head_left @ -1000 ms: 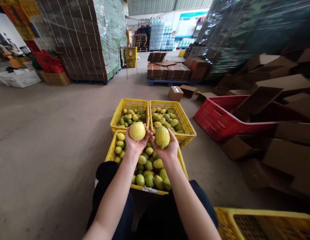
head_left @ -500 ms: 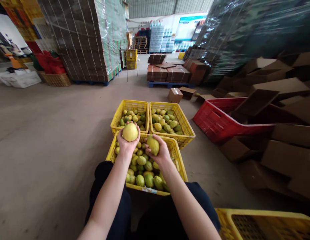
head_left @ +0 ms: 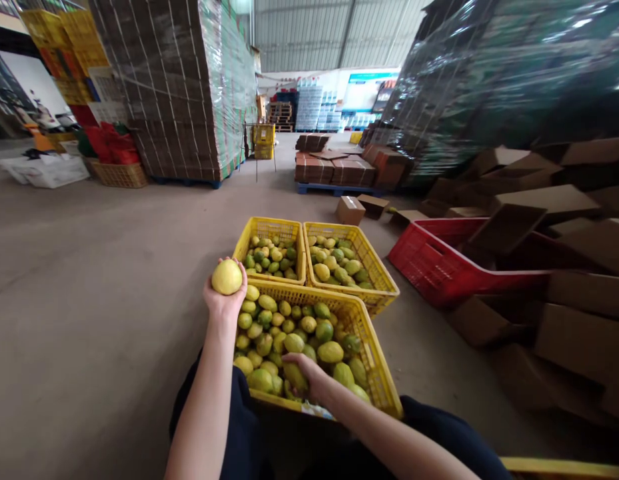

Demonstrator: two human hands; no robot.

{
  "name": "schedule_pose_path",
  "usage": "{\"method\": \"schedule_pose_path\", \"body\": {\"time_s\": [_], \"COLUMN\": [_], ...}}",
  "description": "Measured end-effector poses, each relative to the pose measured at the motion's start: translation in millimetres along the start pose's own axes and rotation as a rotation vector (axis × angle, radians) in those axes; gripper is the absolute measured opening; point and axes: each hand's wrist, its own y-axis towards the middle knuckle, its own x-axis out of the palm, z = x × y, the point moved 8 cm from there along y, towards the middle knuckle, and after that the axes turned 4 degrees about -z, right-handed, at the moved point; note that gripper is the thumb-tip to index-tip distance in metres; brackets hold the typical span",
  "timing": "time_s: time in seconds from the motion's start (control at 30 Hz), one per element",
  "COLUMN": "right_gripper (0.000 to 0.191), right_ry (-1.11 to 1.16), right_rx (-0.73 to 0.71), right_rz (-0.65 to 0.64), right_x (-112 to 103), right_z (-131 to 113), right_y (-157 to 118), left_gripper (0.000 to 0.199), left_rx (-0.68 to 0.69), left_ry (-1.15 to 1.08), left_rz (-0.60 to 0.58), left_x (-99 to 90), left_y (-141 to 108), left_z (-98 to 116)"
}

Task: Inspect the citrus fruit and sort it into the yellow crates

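My left hand (head_left: 224, 297) is held palm up at the left edge of the front yellow crate (head_left: 379, 360), cupped around a round yellow lemon-like fruit (head_left: 227, 277). Low in the near part of that crate is my right hand (head_left: 312, 379). Its thumb lies over a yellow-green lemon-like fruit (head_left: 295, 380), and its other fingers are mostly hidden. Many similar oval fruits (head_left: 330, 351), from yellow to green, fill the crate around it.
Behind stand two more yellow crates of fruit, a left one (head_left: 239, 243) and a right one (head_left: 389, 283). A red crate (head_left: 424, 260) and loose cardboard boxes (head_left: 579, 340) lie to the right. Wrapped pallet stacks (head_left: 164, 87) rise farther back. Another yellow crate (head_left: 564, 467) edges in at lower right.
My left hand has moved left with its fruit, away from over the crate. My right hand has lowered its fruit into the near part of the front crate. The view has tilted up slightly.
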Motion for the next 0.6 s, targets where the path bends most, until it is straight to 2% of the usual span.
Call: {"method": "schedule_pose_path", "body": {"time_s": [0.07,0.1,0.17,0.27,0.33,0.37,0.43,0.6], "right_gripper": [0.013,0.01,0.008,0.026,0.034,0.034,0.027,0.012], "right_ry": [0.012,0.033,0.115,0.197,0.174,0.153,0.103,0.046], "right_rx": [0.031,-0.003,-0.16,-0.34,-0.402,-0.405,-0.373,-0.251], "right_rz": [0.016,0.009,-0.037,-0.111,-0.121,-0.117,-0.101,-0.081], "right_x": [6.3,13.6,33.2,57.2,60.2,57.5,45.2,4.0], "right_z": [-20.9,-41.9,-99.7,-178.4,-204.4,-206.3,-191.7,-123.7], "right_y": [0.6,1.2,1.6,-0.4,-2.1,-2.1,-0.8,0.9], "left_gripper": [0.033,0.033,0.032,0.031,0.031,0.031,0.03,0.031], "left_rx": [0.018,0.023,0.024,-0.006,-0.017,-0.018,-0.016,0.013], "left_ry": [-0.008,-0.012,-0.012,0.004,0.018,0.024,0.04,0.093], "left_rz": [0.001,0.004,0.013,0.028,0.033,0.037,0.04,0.042], "left_x": [1.4,1.9,2.1,0.7,-0.4,-0.9,-1.2,-0.2], "left_y": [0.9,0.8,0.0,-1.3,-1.2,-1.1,-0.7,-2.8], "left_z": [7.8,10.3,12.2,9.2,8.0,8.2,9.7,14.8]}}
